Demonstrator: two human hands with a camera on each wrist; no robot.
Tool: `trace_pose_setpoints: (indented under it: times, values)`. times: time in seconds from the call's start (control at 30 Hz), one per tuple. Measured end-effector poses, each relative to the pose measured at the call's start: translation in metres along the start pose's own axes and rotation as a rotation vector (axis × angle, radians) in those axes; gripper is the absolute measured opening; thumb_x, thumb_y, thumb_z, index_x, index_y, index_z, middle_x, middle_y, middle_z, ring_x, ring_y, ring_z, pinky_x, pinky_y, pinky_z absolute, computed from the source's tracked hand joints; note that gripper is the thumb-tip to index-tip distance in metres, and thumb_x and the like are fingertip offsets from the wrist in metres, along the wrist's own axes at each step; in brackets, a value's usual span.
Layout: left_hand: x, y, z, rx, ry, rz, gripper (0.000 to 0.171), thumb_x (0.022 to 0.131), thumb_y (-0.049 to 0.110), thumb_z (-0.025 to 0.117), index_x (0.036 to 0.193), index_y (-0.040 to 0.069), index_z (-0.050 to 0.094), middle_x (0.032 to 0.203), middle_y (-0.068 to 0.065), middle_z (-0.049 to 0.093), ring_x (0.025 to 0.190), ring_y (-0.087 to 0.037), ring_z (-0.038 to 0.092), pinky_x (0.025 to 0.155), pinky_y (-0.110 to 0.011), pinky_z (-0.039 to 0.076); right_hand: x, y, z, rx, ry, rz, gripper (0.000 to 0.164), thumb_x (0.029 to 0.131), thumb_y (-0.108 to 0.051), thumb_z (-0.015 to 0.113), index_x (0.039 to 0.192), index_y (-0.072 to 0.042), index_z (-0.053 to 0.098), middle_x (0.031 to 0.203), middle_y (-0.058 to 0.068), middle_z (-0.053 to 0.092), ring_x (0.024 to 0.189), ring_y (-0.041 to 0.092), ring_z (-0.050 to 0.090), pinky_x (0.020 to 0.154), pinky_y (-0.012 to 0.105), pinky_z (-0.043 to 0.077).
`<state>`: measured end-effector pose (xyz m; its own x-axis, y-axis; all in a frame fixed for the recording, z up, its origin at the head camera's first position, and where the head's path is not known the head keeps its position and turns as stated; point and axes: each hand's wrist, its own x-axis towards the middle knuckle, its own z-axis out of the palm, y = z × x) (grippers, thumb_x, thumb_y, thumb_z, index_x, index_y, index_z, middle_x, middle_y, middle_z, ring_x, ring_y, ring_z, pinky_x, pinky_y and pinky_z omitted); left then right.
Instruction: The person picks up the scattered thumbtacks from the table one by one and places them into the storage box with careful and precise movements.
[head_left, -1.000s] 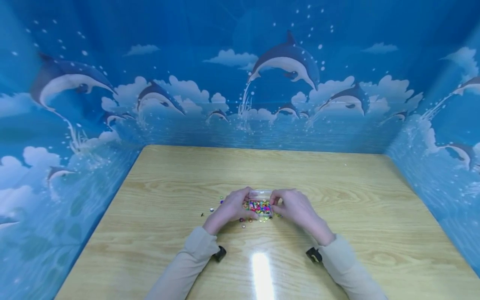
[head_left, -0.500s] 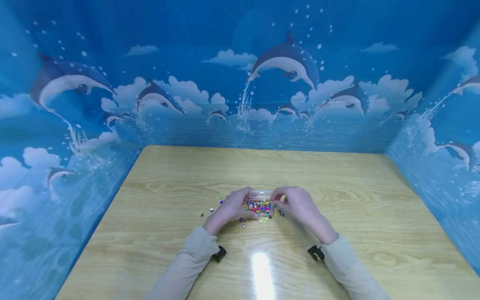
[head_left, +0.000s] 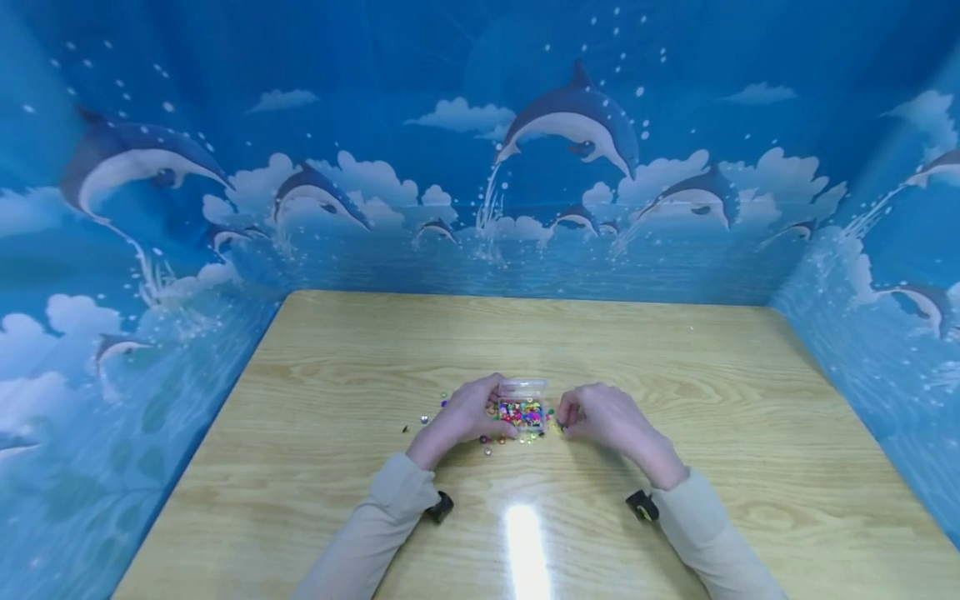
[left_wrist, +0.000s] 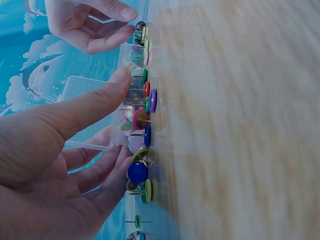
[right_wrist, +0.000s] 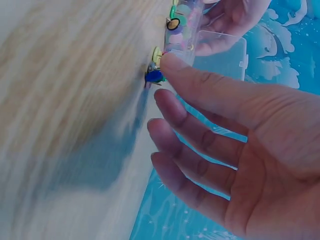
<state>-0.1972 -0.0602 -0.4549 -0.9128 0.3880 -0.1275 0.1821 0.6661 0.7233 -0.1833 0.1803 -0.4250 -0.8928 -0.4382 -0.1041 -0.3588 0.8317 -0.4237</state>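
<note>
My left hand (head_left: 468, 410) grips a small clear plastic box (right_wrist: 187, 32) of colourful thumbtacks, thumb along its near side and fingers round its left end. Its clear lid (head_left: 522, 388) is swung back. Just right of the box, my right hand (head_left: 607, 415) is low over a small cluster of loose thumbtacks. In the right wrist view its thumb reaches a blue thumbtack (right_wrist: 155, 76), while the other fingers (right_wrist: 187, 172) stay apart, gently bent. Beside the left hand, another blue thumbtack (left_wrist: 138, 171) lies among several more.
More loose thumbtacks are scattered in front of and left of the box, including a silvery one (head_left: 424, 419) and a dark one (head_left: 406, 429). The wooden table (head_left: 375, 333) is backed and flanked by a blue dolphin-print curtain (head_left: 465, 208).
My right hand has drawn away from the box's right edge, moving right and slightly nearer to the loose thumbtacks there. The left hand and the box have stayed put.
</note>
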Motion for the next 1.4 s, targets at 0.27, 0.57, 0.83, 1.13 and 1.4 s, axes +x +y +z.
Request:
trace_pose_setpoints:
  times: [0.27,0.57,0.83,1.13,1.4]
  values:
    - [0.001,0.001,0.000,0.008,0.000,-0.016,0.065,0.071,0.028,0.092,0.126,0.014,0.060,0.114,-0.006,0.065,0.103,-0.024,0.061,0.093,-0.042,0.054,0.000,0.003,0.006,-0.046,0.002,-0.015,0.018,0.078,-0.004,0.083,0.083,-0.019,0.075,0.080,-0.008,0.071,0.069,0.005,0.059,0.066,0.027,0.053]
    - [0.001,0.001,-0.001,0.013,0.000,-0.014,0.065,0.071,0.028,0.092,0.127,0.015,0.060,0.115,-0.006,0.066,0.103,-0.024,0.061,0.092,-0.042,0.054,0.000,0.005,0.002,-0.028,0.039,-0.035,0.023,0.080,0.005,0.072,0.084,-0.017,0.076,0.085,-0.003,0.075,0.064,0.005,0.058,0.059,0.022,0.051]
    - [0.001,0.002,-0.001,0.008,-0.003,-0.010,0.065,0.071,0.028,0.092,0.126,0.014,0.060,0.110,-0.004,0.066,0.096,-0.021,0.061,0.087,-0.040,0.054,0.007,-0.008,0.005,-0.040,0.154,-0.122,0.012,0.083,-0.007,0.080,0.087,-0.017,0.075,0.083,-0.005,0.074,0.057,0.000,0.052,0.055,0.020,0.046]
    - [0.001,-0.001,0.001,-0.004,-0.007,0.008,0.065,0.072,0.026,0.091,0.128,0.014,0.060,0.113,-0.005,0.067,0.099,-0.021,0.062,0.089,-0.039,0.055,0.014,-0.018,0.010,0.003,0.219,-0.155,0.009,0.086,-0.012,0.079,0.092,-0.016,0.075,0.082,-0.003,0.075,0.053,-0.001,0.054,0.048,0.018,0.044]
    - [-0.001,0.001,-0.001,-0.005,-0.001,-0.012,0.066,0.071,0.027,0.092,0.128,0.014,0.060,0.114,-0.005,0.067,0.099,-0.022,0.062,0.089,-0.041,0.055,0.008,-0.003,0.004,-0.020,0.215,-0.082,0.009,0.087,-0.011,0.078,0.094,-0.016,0.076,0.086,-0.002,0.075,0.061,0.003,0.058,0.056,0.022,0.050]
